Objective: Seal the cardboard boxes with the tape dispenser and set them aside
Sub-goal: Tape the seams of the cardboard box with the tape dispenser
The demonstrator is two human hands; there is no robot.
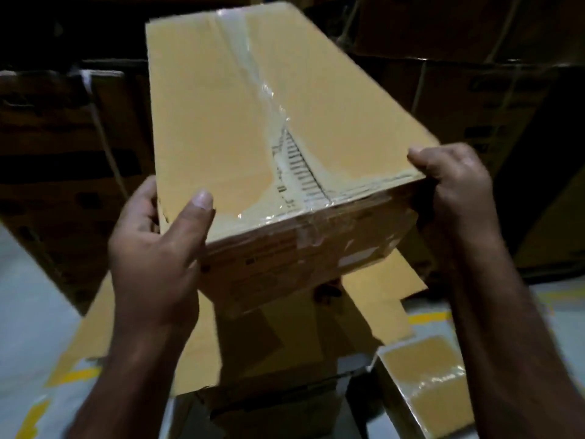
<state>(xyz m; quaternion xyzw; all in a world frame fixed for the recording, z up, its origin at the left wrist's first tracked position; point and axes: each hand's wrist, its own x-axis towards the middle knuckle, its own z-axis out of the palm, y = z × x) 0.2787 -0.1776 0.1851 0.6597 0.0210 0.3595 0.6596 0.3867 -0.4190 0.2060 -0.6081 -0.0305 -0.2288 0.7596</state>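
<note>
Gripping the cardboard box [221, 122] at its near end w/ both hands, that's what my feed shows. Left hand [155, 258] clamps the near-left corner: thumb [199, 210] flat on the top panel, the other fingers wrapped round the side, mostly hidden from me. Right hand [452, 185] holds the near-right corner, thumb tip on the top edge, fingers curled down the side wall.

The box is long and narrow, running away from me and tilted a bit to the left, held up off everything else. Clear tape [250, 74] runs down the centre seam on top, wrinkled approx. mid-way, and folds over the near end face. Under the tape near my end there's a printed strip; can't read it, too blurred.

Directly below the held box sits an open box [196, 343] w/ flaps spread outward. Bottom right, a small box [424, 369] w/ glossy tape on top, apart from the one I'm holding. Behind and to both sides, dark stacked cartons [57, 137] w/ straps. Grey floor [25, 312] w/ a yellow line [427, 318].
</note>
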